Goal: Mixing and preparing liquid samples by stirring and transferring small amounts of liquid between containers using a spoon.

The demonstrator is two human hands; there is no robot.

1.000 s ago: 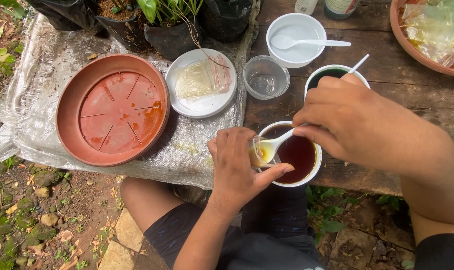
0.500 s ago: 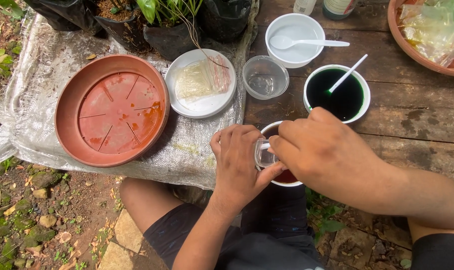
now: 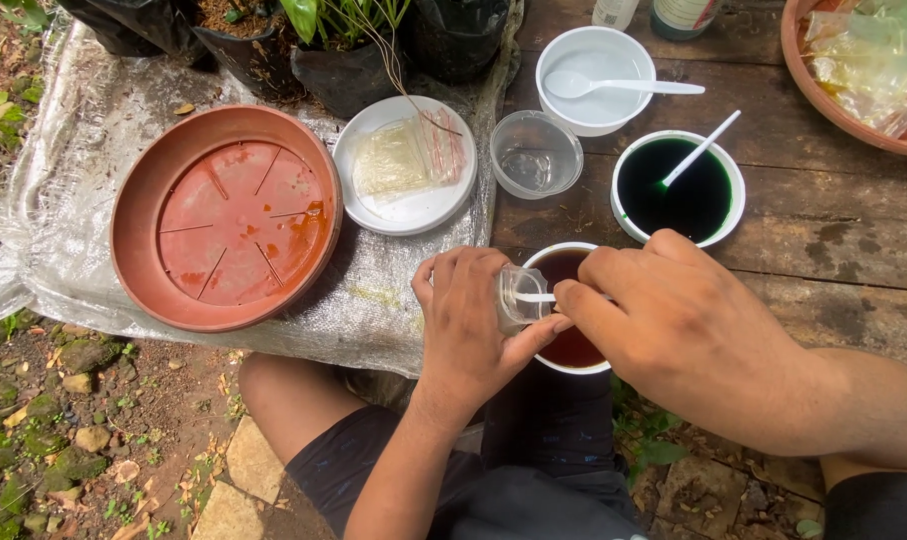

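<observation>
Left hand [image 3: 468, 320] pinching small clear cup [image 3: 518, 296] – right hand [image 3: 673, 325] gripping white spoon [image 3: 535, 296] inside; tilted cup is risking drips missing brown-liquid bowl [image 3: 573, 350].

Weathered wooden bench [image 3: 823, 250], partly covered by a woven plastic sheet [image 3: 63, 180].

On the sheet at left: a terracotta saucer [image 3: 225, 217], a white plate [image 3: 405, 165], black plant bags [image 3: 348, 70]. On bare planks at right: a clear cup [image 3: 536, 153], a white bowl [image 3: 595, 80], a bowl of green liquid [image 3: 677, 187], a bowl of brown liquid [image 3: 569, 345], a clay dish [image 3: 823, 90].
</observation>
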